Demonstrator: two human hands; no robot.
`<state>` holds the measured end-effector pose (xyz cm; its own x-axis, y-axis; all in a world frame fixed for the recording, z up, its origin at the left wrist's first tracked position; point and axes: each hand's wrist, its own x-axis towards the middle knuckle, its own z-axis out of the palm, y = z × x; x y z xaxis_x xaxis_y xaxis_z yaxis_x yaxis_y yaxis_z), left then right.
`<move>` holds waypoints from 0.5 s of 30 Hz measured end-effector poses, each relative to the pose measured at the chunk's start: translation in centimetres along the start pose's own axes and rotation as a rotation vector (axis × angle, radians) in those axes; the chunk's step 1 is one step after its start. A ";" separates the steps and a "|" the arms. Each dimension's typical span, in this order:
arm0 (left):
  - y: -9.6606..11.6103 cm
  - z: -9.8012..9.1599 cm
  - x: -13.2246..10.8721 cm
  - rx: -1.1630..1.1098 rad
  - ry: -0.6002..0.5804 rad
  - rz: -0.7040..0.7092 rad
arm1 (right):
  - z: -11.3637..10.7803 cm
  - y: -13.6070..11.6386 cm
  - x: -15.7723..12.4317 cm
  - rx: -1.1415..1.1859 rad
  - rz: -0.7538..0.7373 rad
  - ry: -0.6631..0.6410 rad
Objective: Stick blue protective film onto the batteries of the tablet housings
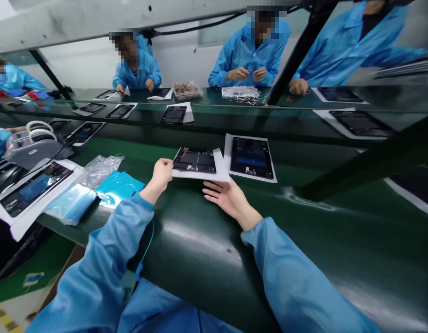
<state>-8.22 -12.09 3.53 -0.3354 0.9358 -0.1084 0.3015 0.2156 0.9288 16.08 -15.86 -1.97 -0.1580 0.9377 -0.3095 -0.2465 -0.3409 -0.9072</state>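
A black tablet chassis (pixel 195 160) lies on a white sheet (pixel 219 172) on the dark green belt (pixel 207 240) in front of me. My left hand (pixel 160 176) is closed on the left edge of that sheet and chassis. My right hand (pixel 227 196) lies palm up, fingers stretched out, just under the sheet's near right corner and touching it. A second black tablet chassis (pixel 251 157) on its own white sheet rests just to the right, apart from both hands.
Clear plastic bags (pixel 100 167) and blue film sheets (pixel 117 188) lie to my left, beside another tablet (pixel 35 187) on white paper. More tablets (pixel 174 114) ride the far belt. Several people in blue coats (pixel 250 51) work opposite. A black slanted post (pixel 297 51) stands right.
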 end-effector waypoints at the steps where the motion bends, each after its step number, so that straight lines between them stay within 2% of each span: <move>1: -1.2 -1.3 -2.5 0.042 -0.021 0.001 | 0.4 0.2 -0.7 0.026 0.022 -0.019; 5: -5.8 -5.7 -12.6 0.209 -0.112 0.035 | 1.2 2.2 -4.6 0.040 0.104 -0.063; 7: -7.0 -7.3 -16.1 0.304 -0.180 0.071 | 1.0 3.2 -7.0 0.020 0.143 -0.084; 8: -7.2 -8.2 -17.0 0.357 -0.209 0.094 | 0.7 3.5 -8.2 0.008 0.159 -0.092; 9: -7.2 -9.0 -17.3 0.415 -0.223 0.118 | 0.4 3.8 -9.3 -0.002 0.173 -0.096; 11: -6.6 -11.0 -16.2 0.541 -0.189 0.159 | -0.3 4.0 -11.0 -0.024 0.193 -0.092; 15: -5.0 -14.8 -10.4 0.768 -0.036 0.158 | -1.7 3.7 -12.8 -0.170 0.187 -0.052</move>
<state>-19.44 -26.98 5.20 -0.2122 0.9770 -0.0191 0.8801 0.1996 0.4307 18.85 -28.98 -1.89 -0.2359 0.8533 -0.4650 -0.0446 -0.4875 -0.8720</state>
